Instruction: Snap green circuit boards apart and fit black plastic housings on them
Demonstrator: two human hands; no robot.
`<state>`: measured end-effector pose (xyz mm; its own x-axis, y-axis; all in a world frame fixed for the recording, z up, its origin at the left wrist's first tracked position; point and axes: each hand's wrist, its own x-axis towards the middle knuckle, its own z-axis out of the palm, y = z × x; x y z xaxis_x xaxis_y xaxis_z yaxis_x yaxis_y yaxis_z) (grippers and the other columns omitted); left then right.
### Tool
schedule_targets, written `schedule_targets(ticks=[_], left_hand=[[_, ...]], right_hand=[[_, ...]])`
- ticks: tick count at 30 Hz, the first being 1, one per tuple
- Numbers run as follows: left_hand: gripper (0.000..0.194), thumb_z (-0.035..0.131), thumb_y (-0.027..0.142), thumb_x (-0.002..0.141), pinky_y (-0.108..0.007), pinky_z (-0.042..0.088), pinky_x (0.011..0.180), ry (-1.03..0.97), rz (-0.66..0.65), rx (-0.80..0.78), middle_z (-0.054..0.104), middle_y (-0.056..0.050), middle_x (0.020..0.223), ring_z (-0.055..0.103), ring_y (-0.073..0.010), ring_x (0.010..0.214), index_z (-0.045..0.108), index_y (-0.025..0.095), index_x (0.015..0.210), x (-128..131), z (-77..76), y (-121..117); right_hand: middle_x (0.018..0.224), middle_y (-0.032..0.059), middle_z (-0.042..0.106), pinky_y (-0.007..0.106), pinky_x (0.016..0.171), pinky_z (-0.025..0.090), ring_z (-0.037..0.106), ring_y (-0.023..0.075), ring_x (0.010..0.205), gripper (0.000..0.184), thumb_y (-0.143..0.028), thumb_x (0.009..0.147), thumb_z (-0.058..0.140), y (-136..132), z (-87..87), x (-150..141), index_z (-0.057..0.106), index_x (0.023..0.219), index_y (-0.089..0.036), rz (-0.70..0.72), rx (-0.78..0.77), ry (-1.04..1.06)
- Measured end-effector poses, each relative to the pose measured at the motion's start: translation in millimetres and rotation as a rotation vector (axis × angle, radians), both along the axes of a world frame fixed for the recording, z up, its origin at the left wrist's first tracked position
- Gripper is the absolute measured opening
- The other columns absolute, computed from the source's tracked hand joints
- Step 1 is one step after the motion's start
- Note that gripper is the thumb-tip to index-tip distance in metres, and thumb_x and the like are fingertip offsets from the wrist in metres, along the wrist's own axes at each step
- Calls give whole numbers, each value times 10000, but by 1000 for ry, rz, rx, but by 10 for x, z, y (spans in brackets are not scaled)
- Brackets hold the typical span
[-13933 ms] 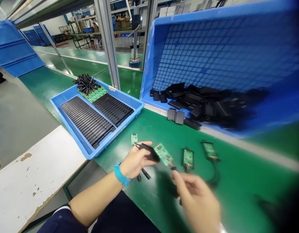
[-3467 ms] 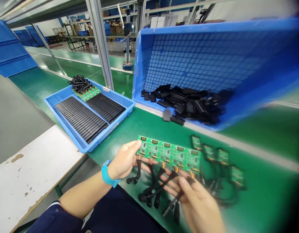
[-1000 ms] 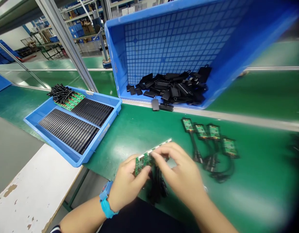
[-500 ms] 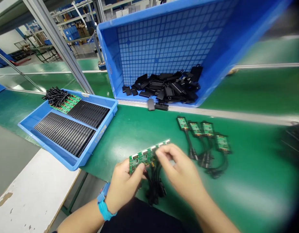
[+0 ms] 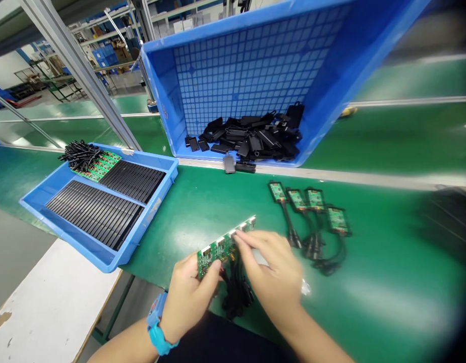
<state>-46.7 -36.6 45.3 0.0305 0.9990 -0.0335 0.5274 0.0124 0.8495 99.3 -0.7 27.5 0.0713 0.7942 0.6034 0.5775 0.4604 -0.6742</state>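
My left hand (image 5: 191, 292), with a blue watch on the wrist, grips the near end of a green circuit board strip (image 5: 214, 254) between thumb and fingers. White connectors line the strip's upper edge, and black cables (image 5: 236, 292) hang below it. My right hand (image 5: 273, 267) is closed in a pinch at a connector around the strip's middle. Whether a small part sits between those fingertips is hidden. A small whitish patch shows beside the right palm, too blurred to name. To the right lie several black cases (image 5: 315, 199) with green boards and short cables.
A large blue crate (image 5: 157, 101) tipped on its side holds a heap of black cases (image 5: 251, 136). Two black pieces lie at its lip. On the left, a blue tray (image 5: 153, 206) contains rows of black strips and cabled boards. A dark blurred object (image 5: 448, 222) stands far right.
My right fingers have moved slightly along the strip and now pinch at its upper edge. My left hand keeps its grip. The whole view has shifted a little, with things appearing further left.
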Motion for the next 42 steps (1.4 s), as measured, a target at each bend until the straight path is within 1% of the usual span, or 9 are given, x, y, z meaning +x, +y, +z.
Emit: schedule_targets(ticks=[4,9,12,16,22,27,32,37,42], left_hand=[[239,467,283,823,-194,400,585,36,4,14,613,9,660,564,-99,612,590,168,653,-7,8,-7],[227,479,306,817,-191,417,573,10,88,-15,643,12,619,591,-108,593,592,168,675,3,-10,6],[186,483,306,817,-182,438,598,-46,99,-38,664,21,637,615,-109,619,595,175,745,4,-8,21],[192,490,304,811,-189,450,614,-34,93,-32,676,11,661,628,-125,662,600,172,725,-16,-7,15],[203,490,287,808,-213,452,593,-15,75,-2,673,-4,657,625,-142,642,602,163,693,-39,-31,-28],[204,486,283,812,-216,445,576,18,60,17,660,2,634,612,-133,609,616,169,703,-32,-23,-27],[210,484,275,814,-204,434,578,39,49,26,654,8,642,601,-118,608,622,173,693,-29,-22,-23],[244,482,292,816,-207,425,575,69,40,32,648,-3,641,594,-121,606,609,166,650,-42,-23,-31],[221,494,306,809,-211,443,580,62,99,8,662,-1,630,610,-133,622,609,167,680,-40,-38,-17]], right_hand=[[743,14,595,311,677,413,541,155,725,66,-143,775,561,40,45,21,600,776,-197,44,-76,-4],[712,9,527,284,631,401,500,149,685,107,-165,800,477,17,99,58,503,701,-194,174,-266,-25],[703,6,517,262,596,394,491,143,660,123,-195,813,462,20,111,99,499,696,-198,126,-351,10],[686,4,524,257,589,395,491,141,638,137,-231,817,466,122,97,168,516,693,-199,66,-414,25],[678,-2,558,268,606,427,523,140,621,57,-247,772,561,185,67,165,559,767,-190,-15,-383,106],[796,24,616,313,692,443,566,163,739,81,-217,791,557,136,15,132,638,789,-215,6,-216,53],[763,15,623,323,692,434,568,167,746,75,-165,777,576,121,-25,115,629,783,-218,-56,-82,16],[738,20,578,309,671,421,534,158,714,69,-167,787,542,183,7,166,564,728,-196,50,-162,-20],[701,14,525,287,623,403,497,152,671,106,-158,789,481,136,-4,194,496,691,-194,130,-250,-36]])
